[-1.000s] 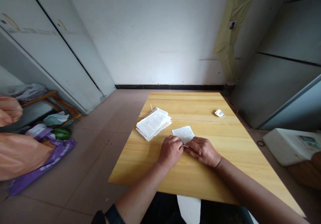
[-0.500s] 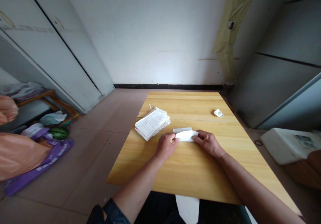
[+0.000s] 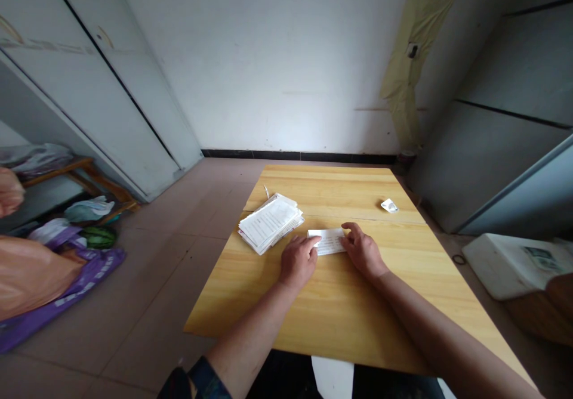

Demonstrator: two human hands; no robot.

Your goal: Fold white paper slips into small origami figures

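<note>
Left hand (image 3: 298, 262) and right hand (image 3: 362, 251) lie palm-down, fingers angled inward

The paper slip (image 3: 329, 241) lies on the wooden table (image 3: 340, 184), near its middle; the left hand (image 3: 298, 262) rests on the slip's left end, and the right hand (image 3: 363, 251) sits at its right end; a stack of papers (image 3: 268, 223) lies just beside the slip at 10 o'clock; a crumpled scrap (image 3: 389, 206) lies on the table at 2 o'clock; on the tiled floor (image 3: 179, 208) at 9 o'clock, a watermelon (image 3: 99, 237) sits beside a plastic bag (image 3: 62, 294); a foam box (image 3: 505, 268) stands at 3 o'clock; a cabinet (image 3: 111, 89) stands at 10 o'clock; the wall (image 3: 286, 59) rises at 12 o'clock.
</note>
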